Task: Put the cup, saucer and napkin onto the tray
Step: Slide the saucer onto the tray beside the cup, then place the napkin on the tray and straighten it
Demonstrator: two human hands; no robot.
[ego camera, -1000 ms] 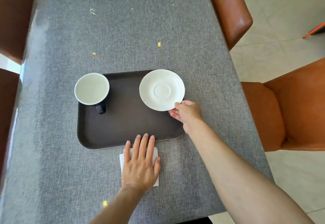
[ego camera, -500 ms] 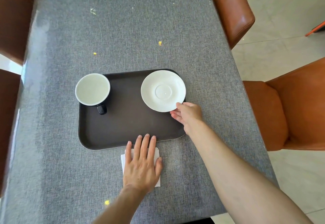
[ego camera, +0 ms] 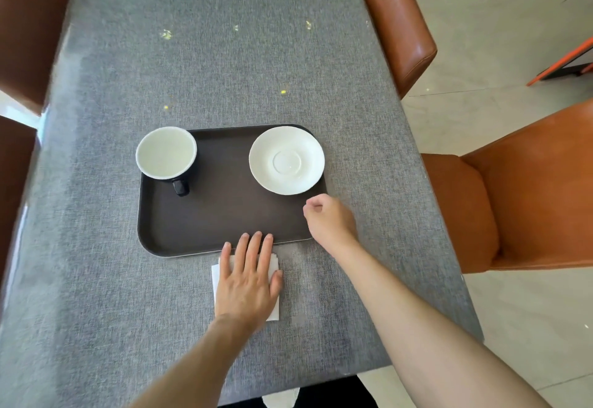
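A dark brown tray (ego camera: 224, 215) lies on the grey table. A black cup with a white inside (ego camera: 166, 152) stands in the tray's far left corner, handle toward me. A white saucer (ego camera: 286, 160) rests flat in the far right corner. Just below the saucer, my right hand (ego camera: 329, 220) hovers at the tray's right edge, fingers curled and holding nothing. A white folded napkin (ego camera: 274, 308) lies on the table in front of the tray. My left hand (ego camera: 248, 282) lies flat on it with fingers spread, covering most of it, fingertips at the tray's near rim.
The grey cloth-covered table (ego camera: 208, 71) carries a few small yellow crumbs (ego camera: 283, 91). Orange-brown chairs (ego camera: 526, 189) stand along the right side, darker ones (ego camera: 29, 29) along the left. The table's near edge is close to my body.
My right hand has let go of the saucer, which now rests on the tray, and has drawn back toward me. My left hand stays flat on the napkin.
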